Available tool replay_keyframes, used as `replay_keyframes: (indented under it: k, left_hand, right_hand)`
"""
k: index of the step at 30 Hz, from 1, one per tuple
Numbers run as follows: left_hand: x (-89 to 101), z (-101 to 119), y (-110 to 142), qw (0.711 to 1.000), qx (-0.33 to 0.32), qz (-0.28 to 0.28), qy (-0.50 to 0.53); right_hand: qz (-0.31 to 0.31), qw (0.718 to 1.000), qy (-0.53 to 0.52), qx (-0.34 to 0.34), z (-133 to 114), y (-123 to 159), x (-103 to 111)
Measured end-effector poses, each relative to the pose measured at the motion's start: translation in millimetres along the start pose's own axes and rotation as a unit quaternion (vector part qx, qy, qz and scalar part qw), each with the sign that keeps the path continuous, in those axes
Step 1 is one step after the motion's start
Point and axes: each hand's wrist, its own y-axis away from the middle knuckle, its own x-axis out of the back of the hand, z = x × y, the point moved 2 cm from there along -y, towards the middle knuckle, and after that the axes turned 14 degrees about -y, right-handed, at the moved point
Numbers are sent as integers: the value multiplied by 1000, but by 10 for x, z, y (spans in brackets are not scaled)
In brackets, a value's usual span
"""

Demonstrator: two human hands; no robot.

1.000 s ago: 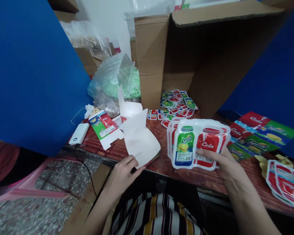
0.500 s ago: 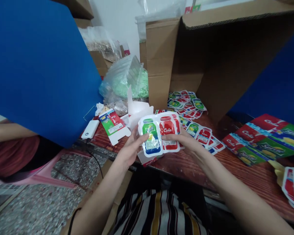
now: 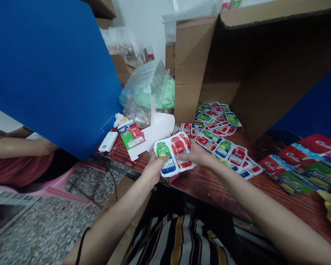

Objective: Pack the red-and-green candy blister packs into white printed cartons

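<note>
Between my two hands is a small stack of jar-shaped packets [image 3: 180,146], printed green "Sprite" on the left half and red "Cola" on the right. My left hand [image 3: 154,167] grips the green end with its thumb on the front. On the red end, my right hand [image 3: 197,154] is closed the same way, thumb across the front. The fingers behind the packets are hidden. Just beyond my left hand lies a partly unfolded printed carton [image 3: 131,137] with white flaps [image 3: 161,127]. To the right of my right hand, more jar-shaped packets [image 3: 223,148] lie spread on the table.
A pile of packets [image 3: 216,117] lies by a large cardboard box [image 3: 191,70]. Printed cartons [image 3: 300,162] stand at the right. A white power bank [image 3: 108,141] with a cable is near the table edge. Another person's arm [image 3: 22,147] shows behind the blue panel [image 3: 49,73].
The view has turned slightly left. My hands hold the packets a little lower and closer to the table edge, and the packets have tilted. More of the other person's arm shows.
</note>
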Motion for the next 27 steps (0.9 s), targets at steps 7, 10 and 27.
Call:
replay_keyframes:
  k: [7,10,27]
  left_hand:
    - [-5,-42,-113,999,-8,31,-32]
    - [-15,-19,-80,999,-29,21,-33]
    - [-195,185,1,999,12,-44,13]
  right_hand:
    - [-21,979,200,-36,-203,40,-146]
    - [1,973,231,-22,-294,149,-158]
    - [-28,987,155,6,-427,65,156]
